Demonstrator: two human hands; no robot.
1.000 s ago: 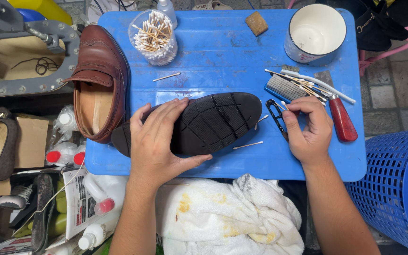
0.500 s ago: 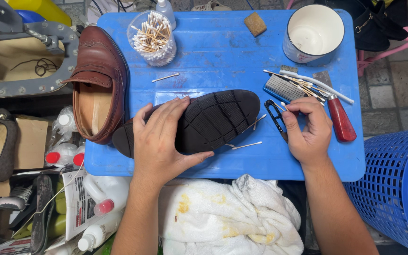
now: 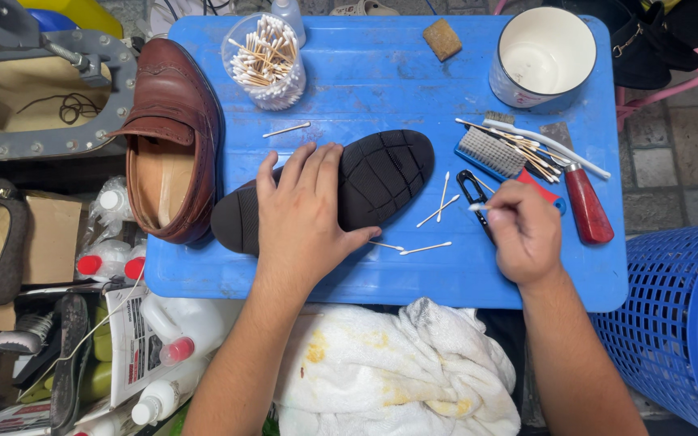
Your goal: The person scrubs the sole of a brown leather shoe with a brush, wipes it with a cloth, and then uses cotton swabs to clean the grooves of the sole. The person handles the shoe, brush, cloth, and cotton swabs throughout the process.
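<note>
My left hand lies flat on the black ribbed sole of an upturned shoe, holding it down on the blue table. My right hand pinches a cotton swab whose white tip points left, just above a black clip tool. Several loose cotton swabs lie between the shoe's toe and my right hand. A second brown leather shoe stands upright at the table's left end.
A clear cup of cotton swabs, a white pot, a sponge, a wire brush, a toothbrush and a red-handled knife lie on the table. White stained cloth covers my lap. Blue basket at right, bottles at left.
My left hand slid the black-soled shoe up and turned its toe away from me. My right hand picked a swab and drew down and left from the tool pile.
</note>
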